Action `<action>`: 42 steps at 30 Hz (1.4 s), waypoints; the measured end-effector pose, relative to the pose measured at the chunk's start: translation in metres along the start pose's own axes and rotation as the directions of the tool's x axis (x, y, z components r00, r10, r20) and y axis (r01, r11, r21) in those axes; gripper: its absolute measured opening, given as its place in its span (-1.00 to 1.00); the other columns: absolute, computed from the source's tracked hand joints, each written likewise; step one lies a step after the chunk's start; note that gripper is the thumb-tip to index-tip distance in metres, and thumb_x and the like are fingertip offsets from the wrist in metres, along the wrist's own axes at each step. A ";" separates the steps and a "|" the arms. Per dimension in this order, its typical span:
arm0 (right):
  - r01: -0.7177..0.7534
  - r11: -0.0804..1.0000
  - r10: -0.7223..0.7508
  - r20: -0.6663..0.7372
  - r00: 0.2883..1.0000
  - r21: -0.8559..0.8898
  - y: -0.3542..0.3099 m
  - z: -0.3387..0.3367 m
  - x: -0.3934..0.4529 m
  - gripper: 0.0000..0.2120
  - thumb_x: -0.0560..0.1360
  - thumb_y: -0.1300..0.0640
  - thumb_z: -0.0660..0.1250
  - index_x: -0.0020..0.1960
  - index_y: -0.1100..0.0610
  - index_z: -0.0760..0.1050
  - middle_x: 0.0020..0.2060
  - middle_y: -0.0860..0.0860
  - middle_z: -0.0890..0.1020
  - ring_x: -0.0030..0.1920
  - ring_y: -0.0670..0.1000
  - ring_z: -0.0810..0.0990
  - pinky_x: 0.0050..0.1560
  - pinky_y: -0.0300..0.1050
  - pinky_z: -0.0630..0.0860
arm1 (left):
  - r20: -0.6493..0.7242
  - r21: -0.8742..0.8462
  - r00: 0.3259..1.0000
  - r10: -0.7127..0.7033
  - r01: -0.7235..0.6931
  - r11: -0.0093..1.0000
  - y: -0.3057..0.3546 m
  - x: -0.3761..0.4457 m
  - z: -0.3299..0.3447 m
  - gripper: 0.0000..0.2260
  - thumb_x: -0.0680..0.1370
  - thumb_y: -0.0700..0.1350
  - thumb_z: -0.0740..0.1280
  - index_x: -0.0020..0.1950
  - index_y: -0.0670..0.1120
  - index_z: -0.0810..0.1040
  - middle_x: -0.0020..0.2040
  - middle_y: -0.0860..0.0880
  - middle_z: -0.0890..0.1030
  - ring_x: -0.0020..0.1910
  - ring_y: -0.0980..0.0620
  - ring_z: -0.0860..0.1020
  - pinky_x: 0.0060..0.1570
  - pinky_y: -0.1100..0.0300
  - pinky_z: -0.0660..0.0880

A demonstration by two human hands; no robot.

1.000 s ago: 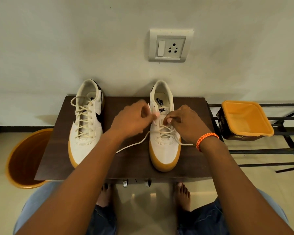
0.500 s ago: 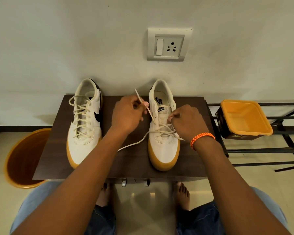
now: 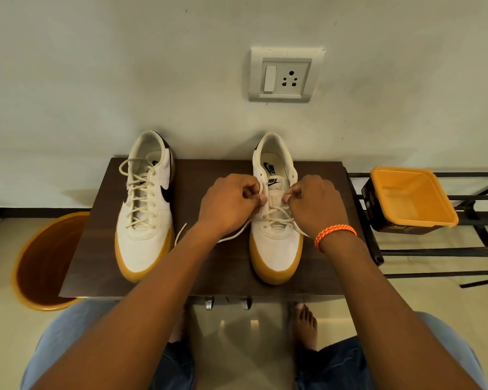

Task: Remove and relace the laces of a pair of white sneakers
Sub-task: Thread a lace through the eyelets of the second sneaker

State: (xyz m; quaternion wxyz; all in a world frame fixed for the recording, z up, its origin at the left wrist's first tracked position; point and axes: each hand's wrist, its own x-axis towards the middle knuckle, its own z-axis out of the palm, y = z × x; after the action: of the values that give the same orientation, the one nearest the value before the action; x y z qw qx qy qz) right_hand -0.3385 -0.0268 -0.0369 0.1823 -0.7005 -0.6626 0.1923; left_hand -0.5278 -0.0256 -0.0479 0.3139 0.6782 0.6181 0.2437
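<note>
1. Both hands work at the middle of the head view. The left hand [image 3: 228, 204] has its fingers curled, pinching a stretch of lace [image 3: 261, 189] at the left edge of the right-hand sneaker [image 3: 276, 220]; the right hand [image 3: 313, 204] pinches at the eyelet row on the opposite edge, though what sits between those fingertips is too small to tell.
2. That sneaker lies between the two hands, toe toward the bottom of the frame and heel toward the wall, so its long axis runs up and down the picture. Each hand is beside its own row of eyelets. The upper eyelets look bare, so the lacing seems only partly done.
3. A loose lace tail [image 3: 234, 235] trails from under the left wrist toward the lower left across the table [image 3: 209, 277].
4. At left of centre, the other sneaker [image 3: 145, 209] is fully laced, well apart from the hands.
5. Uppers look smooth, off-white and soft; the soles are tan rubber; the lace is flat, cream and limp; the tabletop is dark wood grain.
6. An orange tub [image 3: 414, 202] sits at right, a brown bucket [image 3: 44, 263] at lower left.
</note>
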 end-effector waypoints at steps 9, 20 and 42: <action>0.012 1.000 -0.012 -0.031 0.999 0.009 -0.004 0.005 -0.003 -0.86 0.59 0.05 0.38 -0.08 0.03 0.69 -0.07 -0.01 0.67 -0.07 0.08 0.63 -0.13 -0.07 0.53 | -0.297 0.036 0.949 -0.105 0.121 0.992 -0.007 0.004 -0.003 -0.80 0.58 0.16 0.38 -0.17 0.11 0.53 -0.22 0.12 0.67 -0.29 0.02 0.68 -0.13 -0.11 0.66; 0.028 1.000 -0.028 -0.032 0.999 -0.012 -0.002 0.004 -0.003 -0.89 0.59 0.06 0.41 -0.05 0.01 0.71 -0.04 -0.02 0.67 -0.07 0.04 0.64 -0.12 -0.12 0.52 | 0.221 -0.162 0.952 -0.212 0.250 0.955 0.004 0.000 -0.013 -0.82 0.56 0.01 0.55 -0.11 -0.07 0.68 -0.24 0.01 0.75 -0.26 -0.10 0.74 -0.21 0.08 0.58; 0.076 0.989 -0.083 0.051 0.995 0.123 0.004 0.006 0.003 -0.94 0.54 0.03 0.49 -0.05 -0.06 0.75 -0.01 0.01 0.64 -0.06 -0.07 0.61 -0.09 -0.29 0.47 | 0.272 -0.217 0.931 -0.245 0.307 0.927 0.000 0.004 -0.016 -0.80 0.54 0.00 0.56 -0.02 -0.12 0.71 -0.18 -0.04 0.77 -0.32 -0.05 0.68 -0.32 0.14 0.51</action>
State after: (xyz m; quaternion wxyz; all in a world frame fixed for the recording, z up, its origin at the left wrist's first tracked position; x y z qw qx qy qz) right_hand -0.3382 -0.0242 -0.0438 0.2133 -0.6555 -0.6820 0.2443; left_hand -0.5390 -0.0199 -0.0367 0.5025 0.5621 0.6287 0.1904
